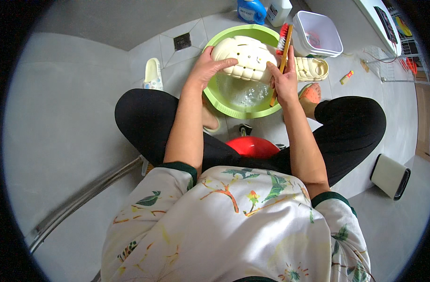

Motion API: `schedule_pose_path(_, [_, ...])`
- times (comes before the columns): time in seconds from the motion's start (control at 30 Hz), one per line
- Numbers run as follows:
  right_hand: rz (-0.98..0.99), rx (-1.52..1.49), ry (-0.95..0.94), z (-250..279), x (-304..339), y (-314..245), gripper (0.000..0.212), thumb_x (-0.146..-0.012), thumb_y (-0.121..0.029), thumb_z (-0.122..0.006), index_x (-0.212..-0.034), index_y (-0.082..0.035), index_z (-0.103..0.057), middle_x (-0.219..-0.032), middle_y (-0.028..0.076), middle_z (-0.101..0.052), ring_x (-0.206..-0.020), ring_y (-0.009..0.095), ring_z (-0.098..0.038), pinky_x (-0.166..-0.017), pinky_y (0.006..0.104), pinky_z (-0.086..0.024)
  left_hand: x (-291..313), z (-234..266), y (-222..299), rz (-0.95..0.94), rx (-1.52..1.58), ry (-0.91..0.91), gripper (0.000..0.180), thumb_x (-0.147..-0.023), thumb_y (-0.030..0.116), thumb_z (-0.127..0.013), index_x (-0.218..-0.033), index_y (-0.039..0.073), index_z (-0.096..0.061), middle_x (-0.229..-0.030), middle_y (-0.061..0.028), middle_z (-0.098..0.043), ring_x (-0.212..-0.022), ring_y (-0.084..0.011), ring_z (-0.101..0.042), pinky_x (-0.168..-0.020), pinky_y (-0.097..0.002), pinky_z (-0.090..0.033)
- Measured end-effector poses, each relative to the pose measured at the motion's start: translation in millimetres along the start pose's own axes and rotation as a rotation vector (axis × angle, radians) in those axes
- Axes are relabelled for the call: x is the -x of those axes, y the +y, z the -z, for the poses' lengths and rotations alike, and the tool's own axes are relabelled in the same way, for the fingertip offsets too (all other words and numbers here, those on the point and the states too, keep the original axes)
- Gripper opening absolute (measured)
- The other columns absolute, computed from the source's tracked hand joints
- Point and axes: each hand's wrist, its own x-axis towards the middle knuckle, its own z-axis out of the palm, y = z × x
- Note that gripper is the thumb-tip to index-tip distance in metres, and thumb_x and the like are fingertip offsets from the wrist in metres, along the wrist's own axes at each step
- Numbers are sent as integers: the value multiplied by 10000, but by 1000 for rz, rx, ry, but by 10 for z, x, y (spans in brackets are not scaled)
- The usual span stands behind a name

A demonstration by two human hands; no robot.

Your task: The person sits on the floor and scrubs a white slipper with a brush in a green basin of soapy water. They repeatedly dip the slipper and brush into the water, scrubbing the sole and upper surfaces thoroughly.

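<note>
A cream clog with small holes in its top is held sideways above a light green basin. My left hand grips its left end, thumb laid across the upper. At its right end the thumb of my right hand presses on the clog. That same hand also holds a scrub brush upright, with a wooden handle and red and white bristles at the top. Sudsy water lies in the basin below. The fingers under the clog are partly hidden.
Beyond the basin stand a blue bottle, a white jug and a white bucket. Another cream clog lies right of the basin. A pale clog is at left, near a floor drain. A white bin stands right.
</note>
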Motion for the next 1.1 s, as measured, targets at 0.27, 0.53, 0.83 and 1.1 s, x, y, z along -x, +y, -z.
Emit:
schedule_pose_path(0.27, [-137,57,-73,-44,56,-105,847,-825,19,-637,-1509,-109,-154,-1282,80,-508,-981,142,-560,-801,254,-485,101,-5,5,-115,-115,60,711,-576,103,-884,-1170,16,-505,-1100,-135,-621,-1002,-206,-606,-858,-325,-505])
schedule_pose_path(0.53, [277,556,114,122,-56,253,666,-885,-95,-588,-1472,-99,-272,-1129,153,-632,-765,265,-647,-632,396,-497,8,-175,-87,-112,-92,182,700,-568,110,-876,-1137,-23,-490,-1079,-151,-624,-930,-213,-629,-814,-322,-523])
schedule_pose_path(0.83, [38,927,-248,-515,779,-161,517,-902,-158,-496,-1409,-183,-401,-769,302,-617,-727,452,-628,-709,543,-497,-23,-282,-358,-178,-189,507,642,-572,143,-815,-1113,-5,-504,-1032,-166,-641,-922,-264,-633,-805,-357,-504])
schedule_pose_path(1.1, [104,808,-181,-479,783,116,441,-931,-213,-472,-1366,-139,-464,-811,315,-621,-762,474,-626,-733,527,-513,-71,-277,-530,-113,-208,621,552,-614,125,-763,-1082,-2,-500,-1004,-172,-628,-896,-287,-623,-795,-373,-496])
